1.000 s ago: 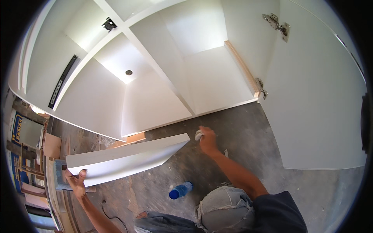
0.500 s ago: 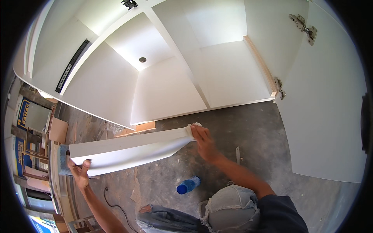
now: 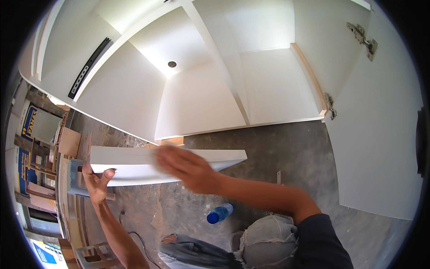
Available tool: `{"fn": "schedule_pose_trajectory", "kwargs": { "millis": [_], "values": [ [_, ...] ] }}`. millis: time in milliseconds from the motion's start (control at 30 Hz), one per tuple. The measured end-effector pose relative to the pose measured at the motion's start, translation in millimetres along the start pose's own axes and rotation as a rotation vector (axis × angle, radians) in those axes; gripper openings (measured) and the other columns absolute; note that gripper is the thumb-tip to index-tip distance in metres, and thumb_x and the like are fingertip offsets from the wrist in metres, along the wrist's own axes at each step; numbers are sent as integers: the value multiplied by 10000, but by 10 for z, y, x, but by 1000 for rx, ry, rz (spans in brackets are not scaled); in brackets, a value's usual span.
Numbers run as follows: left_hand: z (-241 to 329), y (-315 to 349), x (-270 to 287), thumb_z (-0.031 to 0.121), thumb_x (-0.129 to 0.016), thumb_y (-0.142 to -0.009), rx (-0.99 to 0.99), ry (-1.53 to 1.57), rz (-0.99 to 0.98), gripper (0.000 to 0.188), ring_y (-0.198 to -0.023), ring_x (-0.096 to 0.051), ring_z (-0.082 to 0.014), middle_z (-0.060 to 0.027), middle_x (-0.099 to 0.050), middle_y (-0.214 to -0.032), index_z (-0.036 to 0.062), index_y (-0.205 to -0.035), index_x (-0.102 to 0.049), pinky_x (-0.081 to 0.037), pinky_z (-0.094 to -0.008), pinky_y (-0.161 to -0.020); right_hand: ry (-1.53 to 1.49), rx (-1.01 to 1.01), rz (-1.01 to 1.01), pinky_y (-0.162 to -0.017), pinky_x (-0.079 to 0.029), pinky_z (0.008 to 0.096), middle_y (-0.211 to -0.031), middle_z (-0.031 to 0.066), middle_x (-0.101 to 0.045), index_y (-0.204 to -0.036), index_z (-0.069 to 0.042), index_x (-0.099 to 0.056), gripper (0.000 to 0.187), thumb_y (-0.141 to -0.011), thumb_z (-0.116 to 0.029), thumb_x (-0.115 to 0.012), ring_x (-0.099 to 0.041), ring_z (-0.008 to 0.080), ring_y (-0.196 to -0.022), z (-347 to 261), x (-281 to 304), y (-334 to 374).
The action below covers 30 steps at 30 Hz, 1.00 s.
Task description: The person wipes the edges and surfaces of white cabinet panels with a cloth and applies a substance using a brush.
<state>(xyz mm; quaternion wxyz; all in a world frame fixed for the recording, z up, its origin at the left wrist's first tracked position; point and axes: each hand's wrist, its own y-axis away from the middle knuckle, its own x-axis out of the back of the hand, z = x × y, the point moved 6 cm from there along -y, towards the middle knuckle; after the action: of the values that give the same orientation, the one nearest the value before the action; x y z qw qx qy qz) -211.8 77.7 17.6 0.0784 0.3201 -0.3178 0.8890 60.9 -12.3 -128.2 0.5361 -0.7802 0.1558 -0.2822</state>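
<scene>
A long white cabinet piece (image 3: pixel 123 156), box-like or a thick panel, is held level above the floor before me. My left hand (image 3: pixel 96 181) grips its left end, thumb on the near face and fingers behind. Across the middle of its upper face lies my right hand (image 3: pixel 188 168), its fingers smeared by motion. The white cloth seen in that hand a moment earlier is hidden now, and no longer shows at the piece's right end. A blue perforated object (image 3: pixel 76 178) stands just beyond the left end.
Ahead is a white cabinet (image 3: pixel 204 105) with a hinged door (image 3: pixel 380 134) swung out at right and a black drawer slide (image 3: pixel 89 67) at left. A blue-capped bottle (image 3: pixel 220 213) lies on the concrete floor near my knees. A dark cable (image 3: pixel 141 242) runs at lower left.
My right hand has swept left from the piece's right end to its middle. The left hand keeps its grip, and the piece has tilted slightly. My view has shifted a little.
</scene>
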Motion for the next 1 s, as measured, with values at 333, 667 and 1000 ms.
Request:
{"fn": "schedule_pose_trajectory", "kwargs": {
  "millis": [333, 667, 1000],
  "values": [
    [860, -453, -832, 299, -903, -792, -4, -8, -251, 417, -798, -648, -140, -40, -705, -838, -5, -1001, -709, -489, -303, -773, 30, -199, -4, -1141, -454, 455, -1536, 231, -472, -1385, 97, -572, 544, -842, 91, -570, -507, 384, -1383, 337, 518, 564],
    [1318, -622, -1425, 167, -874, -784, -144, -3, -416, 384, -732, -733, -186, -111, -764, -830, -47, -1074, -741, -562, -306, -708, 48, -334, 77, -1132, -462, 472, -1499, 222, -526, -1439, 58, -535, 549, -892, 59, -584, -551, 394, -1344, 457, 760, 1040],
    [1583, -692, -2061, 190, -911, -755, -258, -161, -465, 392, -641, -751, -214, -156, -754, -732, -75, -992, -745, -560, -309, -595, 27, -347, 119, -1132, -464, 469, -1522, 269, -470, -1434, 137, -485, 570, -879, 59, -589, -500, 417, -1386, 485, 1135, 794]
  ]
}}
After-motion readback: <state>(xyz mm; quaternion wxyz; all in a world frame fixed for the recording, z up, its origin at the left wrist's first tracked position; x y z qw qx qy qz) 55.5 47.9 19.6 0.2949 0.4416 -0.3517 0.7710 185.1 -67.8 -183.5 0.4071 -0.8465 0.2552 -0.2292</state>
